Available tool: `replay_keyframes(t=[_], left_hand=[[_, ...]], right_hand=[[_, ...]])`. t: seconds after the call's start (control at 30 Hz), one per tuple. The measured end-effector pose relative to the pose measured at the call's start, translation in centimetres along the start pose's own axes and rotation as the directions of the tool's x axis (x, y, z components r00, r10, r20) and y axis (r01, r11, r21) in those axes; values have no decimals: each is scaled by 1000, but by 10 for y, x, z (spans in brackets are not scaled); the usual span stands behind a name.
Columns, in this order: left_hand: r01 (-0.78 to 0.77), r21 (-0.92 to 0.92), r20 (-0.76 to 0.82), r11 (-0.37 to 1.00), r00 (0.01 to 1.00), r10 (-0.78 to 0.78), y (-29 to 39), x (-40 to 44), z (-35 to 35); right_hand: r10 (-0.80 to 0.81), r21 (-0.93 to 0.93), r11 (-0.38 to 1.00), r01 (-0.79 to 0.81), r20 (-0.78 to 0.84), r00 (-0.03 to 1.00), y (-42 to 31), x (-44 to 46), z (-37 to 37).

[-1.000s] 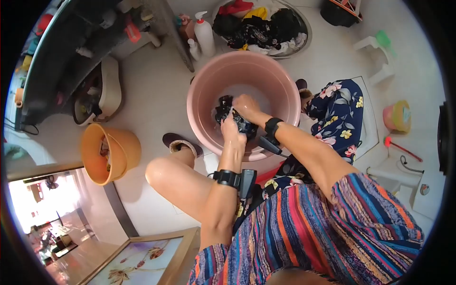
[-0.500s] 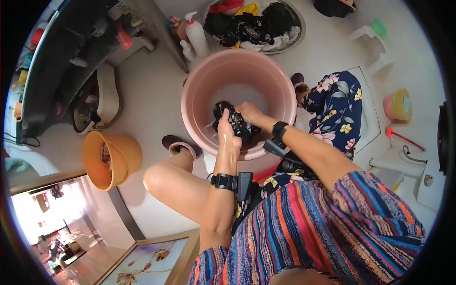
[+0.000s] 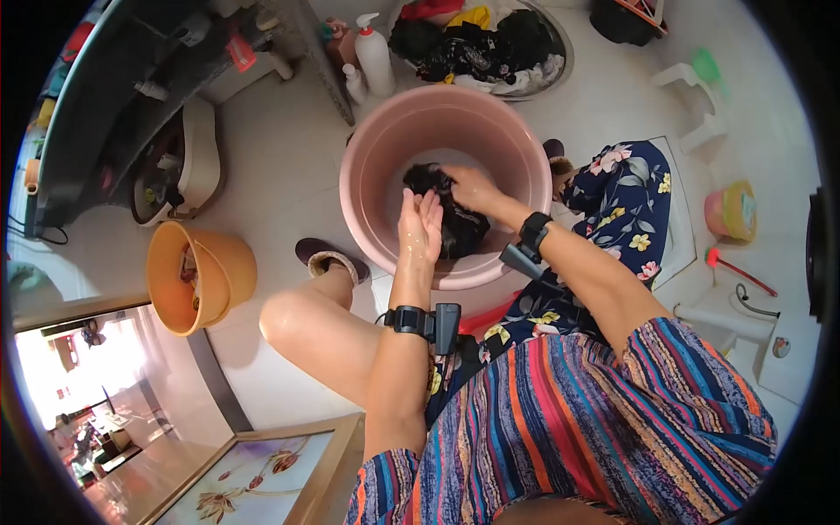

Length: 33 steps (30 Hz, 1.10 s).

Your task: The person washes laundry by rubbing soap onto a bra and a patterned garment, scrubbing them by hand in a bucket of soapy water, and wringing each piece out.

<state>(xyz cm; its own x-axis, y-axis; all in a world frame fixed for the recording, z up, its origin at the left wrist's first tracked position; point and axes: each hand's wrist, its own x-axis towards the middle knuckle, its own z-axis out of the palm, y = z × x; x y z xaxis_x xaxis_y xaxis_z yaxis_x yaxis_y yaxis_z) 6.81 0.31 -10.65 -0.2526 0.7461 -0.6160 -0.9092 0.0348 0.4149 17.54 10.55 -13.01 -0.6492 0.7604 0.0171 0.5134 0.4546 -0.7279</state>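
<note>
A wet black cloth (image 3: pixel 462 229) hangs bunched inside the pink tub (image 3: pixel 376 131), above its bottom. My left hand (image 3: pixel 421 226) is palm up beside the cloth's left side, wet, with its fingers extended and apart. On the other side, my right hand (image 3: pixel 471 188) has its fingers closed on the upper part of the cloth. Some fingertips of my right hand are hidden by the fabric. Both wrists wear black straps with small boxes.
Behind the tub are a metal basin (image 3: pixel 567 61) of clothes and a white pump bottle (image 3: pixel 374 59). An orange bucket (image 3: pixel 236 271) stands at left, a white stool (image 3: pixel 691 79) at right. A framed picture (image 3: pixel 262 477) is at lower left.
My left hand has opened and come away from the cloth, turning palm up. The cloth has shifted and stretched out lower right, with my right hand still on it.
</note>
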Motion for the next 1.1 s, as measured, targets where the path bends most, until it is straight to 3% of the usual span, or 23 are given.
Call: replay_keyframes(t=[0.07, 0.13, 0.17, 0.2, 0.27, 0.3, 0.33, 0.37, 0.4, 0.47, 0.53, 0.57, 0.6, 0.67, 0.73, 0.8, 0.83, 0.87, 0.93, 0.97, 1.0, 1.07, 1.1], left_hand=[[112, -97, -211, 989, 969, -130, -11, 21, -12], [100, -61, 11, 993, 995, -99, -22, 40, -42], [219, -30, -114, 975, 969, -221, -8, 19, -25], [125, 132, -7, 983, 992, -125, -9, 32, -48], [387, 6, -181, 922, 907, -380, 13, 14, -22], [383, 8, -177, 924, 910, -376, 19, -2, -14], [111, 135, 75, 985, 990, -122, 20, -26, -15], [-61, 161, 187, 985, 982, 31, 14, -31, -16], [-234, 154, 291, 960, 939, 182, 8, -35, -17], [-147, 122, 195, 981, 973, 122, 1, -18, -5], [11, 55, -17, 998, 1000, -10, 3, 0, 6], [86, 17, -119, 996, 989, -84, 1, 2, 6], [217, -179, 39, 959, 976, -214, -8, 8, 4], [121, -1, -66, 993, 990, -121, -4, -5, 16], [149, 79, -5, 986, 989, -149, 10, -7, 24], [157, 169, 47, 973, 985, -167, 28, -15, 27], [164, 249, 119, 954, 973, -198, 33, -20, 32], [169, 331, 192, 928, 951, -241, 34, -22, 35], [150, 414, 218, 898, 942, -257, 33, -22, 38], [28, 456, 221, 889, 965, -144, 32, -24, 40], [-92, 499, 228, 861, 973, -28, 33, -27, 41], [-59, 444, 253, 894, 966, -61, 54, -27, 34], [-111, 433, 263, 894, 965, -8, 62, -27, 31]], right_hand=[[-235, 14, 972, 235, -5, 972, -12, -8, 11], [-129, 175, 977, 122, 32, 991, -27, -24, 28], [-79, 172, 983, 67, 60, 995, -54, -37, 27], [-24, 165, 986, 9, 87, 996, -78, -48, 24], [49, 217, 975, -55, 32, 998, -88, -56, 24], [-7, 244, 970, -7, 57, 998, -96, -55, 19], [-58, 272, 962, 33, 85, 995, -107, -58, 11], [-165, 330, 933, 145, 32, 986, -126, -62, -2], [-154, 268, 952, 149, -1, 988, -141, -65, -2], [-125, 126, 985, 121, 29, 992, -140, -52, 1], [37, -142, 989, -47, -75, 997, -99, -15, 17], [132, -88, 986, -139, -79, 988, -75, 0, 13], [221, -39, 974, -225, -85, 972, -54, 8, 5], [315, -72, 946, -317, -42, 948, -49, 7, 2], [408, -145, 905, -400, 23, 913, -32, -1, -11], [116, 366, 880, -303, 452, 884, -14, -2, -27], [252, 427, 751, -503, 520, 816, -40, -10, -51], [259, 424, 752, -504, 513, 818, -35, -8, -53], [226, 659, 258, -707, 670, 707, -31, -2, -58], [140, 687, 199, -699, 686, 714, -36, -1, -55], [136, 687, 196, -700, 688, 713, -37, 0, -52], [118, 614, 390, -686, 706, 699, -41, 4, -47], [150, 690, 384, -614, 609, 779, -43, 2, -45]])
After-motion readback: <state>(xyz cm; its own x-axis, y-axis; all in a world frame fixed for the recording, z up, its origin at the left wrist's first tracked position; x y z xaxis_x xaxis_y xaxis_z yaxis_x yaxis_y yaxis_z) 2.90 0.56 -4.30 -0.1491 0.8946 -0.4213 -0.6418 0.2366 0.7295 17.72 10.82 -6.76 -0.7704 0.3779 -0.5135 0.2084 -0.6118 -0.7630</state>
